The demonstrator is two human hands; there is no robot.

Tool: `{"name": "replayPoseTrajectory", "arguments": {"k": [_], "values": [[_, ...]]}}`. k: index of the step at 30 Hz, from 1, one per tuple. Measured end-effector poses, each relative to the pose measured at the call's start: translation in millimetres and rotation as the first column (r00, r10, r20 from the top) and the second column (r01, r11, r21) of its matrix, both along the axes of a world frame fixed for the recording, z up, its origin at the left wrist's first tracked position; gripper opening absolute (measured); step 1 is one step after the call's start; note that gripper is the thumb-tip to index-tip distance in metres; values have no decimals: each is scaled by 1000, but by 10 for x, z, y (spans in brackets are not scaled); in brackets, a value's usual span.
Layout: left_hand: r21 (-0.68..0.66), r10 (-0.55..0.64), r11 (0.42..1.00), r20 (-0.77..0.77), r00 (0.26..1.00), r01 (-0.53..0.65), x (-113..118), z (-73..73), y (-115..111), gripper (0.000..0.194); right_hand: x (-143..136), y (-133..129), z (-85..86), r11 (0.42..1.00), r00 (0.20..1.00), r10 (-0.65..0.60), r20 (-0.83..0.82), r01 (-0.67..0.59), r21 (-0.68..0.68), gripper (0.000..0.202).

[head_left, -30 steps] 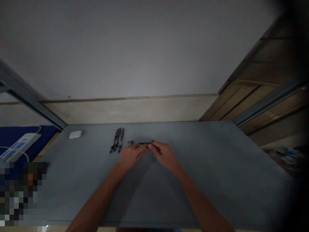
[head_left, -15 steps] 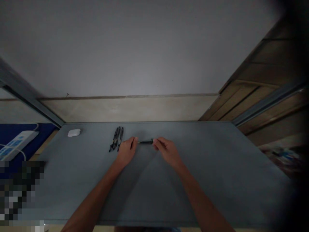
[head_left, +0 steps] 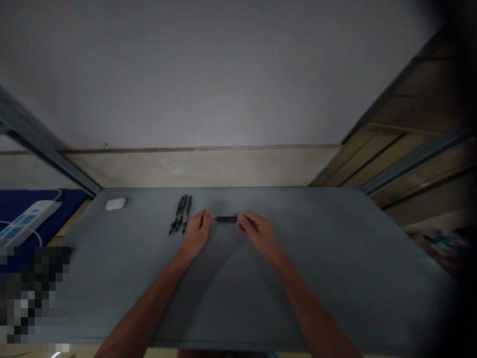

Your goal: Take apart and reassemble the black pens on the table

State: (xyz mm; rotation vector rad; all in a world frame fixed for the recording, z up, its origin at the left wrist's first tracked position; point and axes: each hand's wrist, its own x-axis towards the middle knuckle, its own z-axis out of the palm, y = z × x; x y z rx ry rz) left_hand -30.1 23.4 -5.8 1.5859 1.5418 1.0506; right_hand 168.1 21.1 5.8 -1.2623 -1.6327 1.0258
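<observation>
A dark pen (head_left: 225, 219) lies level between my two hands, over the middle of the grey table (head_left: 238, 293). My left hand (head_left: 198, 230) is closed in a pinch on its left end, where a thin, lighter piece shows. The right end is pinched by my right hand (head_left: 256, 231), whose fingers cover the tip. Just left of my left hand, several black pens (head_left: 180, 214) rest side by side on the table.
A white earbud case (head_left: 115, 204) sits at the table's far left. Beyond the left edge, a white power strip (head_left: 28, 221) with cables lies on blue cloth. A pale wall stands behind, wooden boards (head_left: 372, 154) at the right. The lower left is pixelated.
Both hands keep their hold on the pen and have hardly moved. Slightly more of the thin lighter piece shows by my left fingers. The view has shifted a little.
</observation>
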Motion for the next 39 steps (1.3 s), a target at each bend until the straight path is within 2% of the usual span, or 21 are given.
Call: {"name": "replayPoseTrajectory", "arguments": {"k": [3, 5, 10, 13, 18, 20, 24, 27, 29, 34, 39], "values": [[67, -35, 997, -70, 997, 39, 21, 10, -19, 33, 9, -3, 0, 998, 999, -44, 16, 45, -46, 45], [53, -48, 997, -52, 997, 51, 26, -1, -16, 30, 8, 0, -1, 997, 998, -65, 20, 66, -45, 46], [-21, -34, 999, -45, 998, 33, -11, -55, 29, 41, -23, 9, -22, 1000, 1000, -16, -21, 16, -24, 31], [-24, -40, 999, -67, 997, 38, -23, -57, 44, 41, -29, 6, -46, 999, 999, -13, -42, 11, -40, 26], [-22, -65, 998, -47, 997, 64, 6, -35, 32, 31, -2, -8, -39, 996, 996, -83, 43, 84, -13, 47], [-41, -84, 996, -27, 996, 82, 14, -48, 30, 33, 3, -9, -30, 995, 992, -104, 74, 105, -1, 50], [-89, -94, 991, 30, 995, 96, 5, -110, 45, 45, -16, 2, -35, 999, 998, -48, 29, 48, -9, 39], [-88, -63, 994, 49, 997, 67, -6, -127, 53, 45, -31, 5, -43, 1000, 999, 18, -33, -19, -19, 28], [-58, -54, 997, 27, 998, 55, -6, -106, 48, 43, -26, 4, -46, 999, 999, 35, -15, -35, -31, 30], [-16, -63, 998, -24, 998, 63, 22, -35, 5, 39, 15, 13, -56, 997, 996, -15, 83, 22, -74, 53], [-84, -40, 995, 79, 996, 47, 23, -89, 2, 44, -4, 24, -37, 998, 999, 35, -10, -36, -52, 33]]}}
